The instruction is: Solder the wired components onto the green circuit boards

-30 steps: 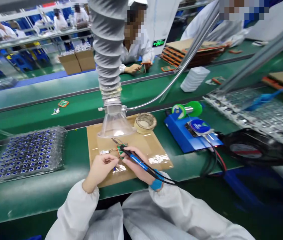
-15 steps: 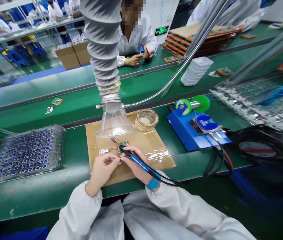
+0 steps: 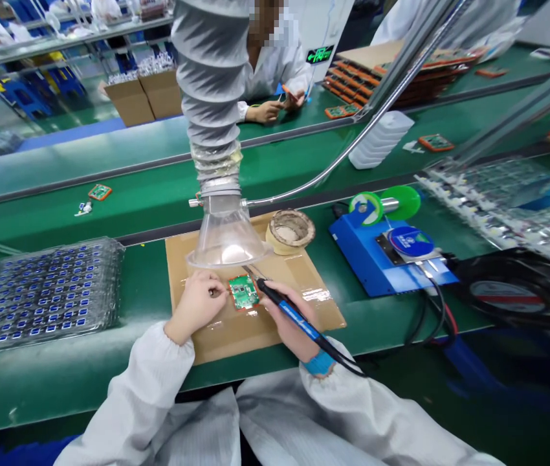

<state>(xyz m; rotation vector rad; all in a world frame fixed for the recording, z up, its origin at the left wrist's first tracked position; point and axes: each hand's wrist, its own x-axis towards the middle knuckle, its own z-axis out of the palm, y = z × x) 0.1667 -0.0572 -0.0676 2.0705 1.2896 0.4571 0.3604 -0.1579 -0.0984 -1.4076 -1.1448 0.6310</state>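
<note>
My right hand [image 3: 290,335] is wrapped round a soldering iron [image 3: 296,316] with a blue and black handle. Its thin metal tip points up and left, past the right side of a green circuit board [image 3: 244,291] with an orange edge. The board lies on a brown cardboard sheet [image 3: 236,340]. At the board's left side, my left hand [image 3: 196,304] is closed with curled fingers. What those fingers pinch, if anything, is hidden.
A clear fume hood [image 3: 226,243] hangs just above the board. Behind stands a round pot [image 3: 290,232]. On the right is a blue solder-wire stand [image 3: 376,259]; on the left, stacked clear trays [image 3: 46,291] of small blue-marked parts. Across the bench, a person handles a board.
My hands have moved apart; the left went up and left, the right slightly right with the soldering iron. The board now shows fully, while the white connector and wires are hidden.
</note>
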